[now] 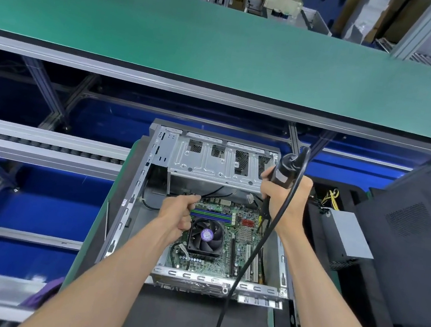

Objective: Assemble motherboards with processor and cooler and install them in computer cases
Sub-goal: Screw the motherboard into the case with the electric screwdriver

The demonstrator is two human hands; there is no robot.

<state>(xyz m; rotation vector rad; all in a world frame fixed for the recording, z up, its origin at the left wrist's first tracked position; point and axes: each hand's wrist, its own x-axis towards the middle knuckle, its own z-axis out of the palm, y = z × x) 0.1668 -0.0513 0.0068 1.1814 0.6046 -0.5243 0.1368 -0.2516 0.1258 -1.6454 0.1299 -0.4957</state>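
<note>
My right hand (285, 200) wraps tight around a black electric screwdriver (284, 172), tip down near the far right edge of the motherboard (222, 235). A thick black cable (255, 251) hangs from the tool across the board. My left hand (180, 213) is curled in a fist and seems to pinch something small at the board's far left corner; I cannot tell what.

The board lies flat inside the open computer case (217, 163), which sits on the green worktop (87, 250). I think I am screwing the board down. Next, the tip must land straight on a screw hole.

The case is thin, shiny grey metal with holes. The board is green and bumpy. The cooler (206, 237) is a square black fan with a purple sticker.
</note>
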